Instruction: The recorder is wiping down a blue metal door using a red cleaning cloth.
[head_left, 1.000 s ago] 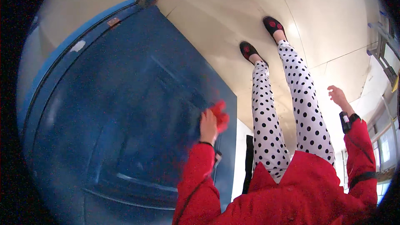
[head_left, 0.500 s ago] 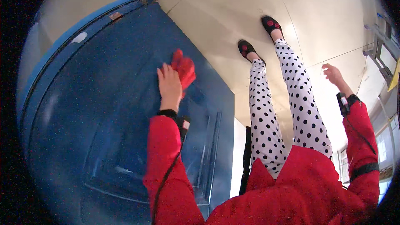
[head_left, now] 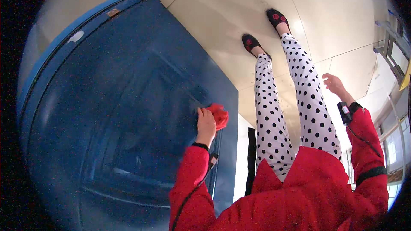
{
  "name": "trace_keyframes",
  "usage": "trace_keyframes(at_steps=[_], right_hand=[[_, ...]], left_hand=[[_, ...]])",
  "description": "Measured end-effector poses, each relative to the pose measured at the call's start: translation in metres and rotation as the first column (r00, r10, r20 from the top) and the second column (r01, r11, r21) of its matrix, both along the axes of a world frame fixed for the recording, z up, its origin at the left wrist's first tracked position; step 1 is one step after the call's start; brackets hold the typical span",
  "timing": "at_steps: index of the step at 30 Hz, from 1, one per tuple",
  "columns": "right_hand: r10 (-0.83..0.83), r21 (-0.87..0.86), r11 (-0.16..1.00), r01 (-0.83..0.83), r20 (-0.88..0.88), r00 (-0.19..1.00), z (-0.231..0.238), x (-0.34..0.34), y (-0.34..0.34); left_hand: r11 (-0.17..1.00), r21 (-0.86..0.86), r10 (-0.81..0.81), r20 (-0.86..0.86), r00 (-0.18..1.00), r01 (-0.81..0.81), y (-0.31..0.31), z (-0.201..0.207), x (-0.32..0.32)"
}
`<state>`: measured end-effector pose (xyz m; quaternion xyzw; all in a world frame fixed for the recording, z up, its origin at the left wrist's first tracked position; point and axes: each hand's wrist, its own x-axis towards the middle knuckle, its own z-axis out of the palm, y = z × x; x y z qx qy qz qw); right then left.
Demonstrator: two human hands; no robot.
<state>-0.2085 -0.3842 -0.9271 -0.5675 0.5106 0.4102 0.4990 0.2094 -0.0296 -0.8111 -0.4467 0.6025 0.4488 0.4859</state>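
A crumpled red cloth is gripped in my left hand, which presses it to the blue panelled door near the door's free edge. The fingers bend over the cloth, and part of it bulges out on the right side. My right hand hangs in the air to the right of my legs, away from the door. Its fingers are loosely curled and a little apart, with nothing seen in them.
Pale floor tiles lie under my black shoes. A grey metal frame stands at the far right, beside something yellow. The blue door frame curves along the left, with a hinge at its top.
My left hand has moved down and to the right across the door with the red cloth. My right hand has shifted slightly left and down.
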Motion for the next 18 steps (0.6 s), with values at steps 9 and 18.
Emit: trace_keyframes(at_steps=[9,18], right_hand=[[0.096,-0.072,0.993,-0.094,0.022,0.995,-0.006,0.023,-0.04],[0.152,-0.142,0.978,-0.151,-0.003,0.988,-0.022,0.064,-0.061]], left_hand=[[0.94,-0.271,-0.146,0.228,0.963,0.206,-0.088,-0.038,0.114],[0.973,-0.201,-0.057,0.277,0.959,0.116,-0.114,-0.039,0.131]])
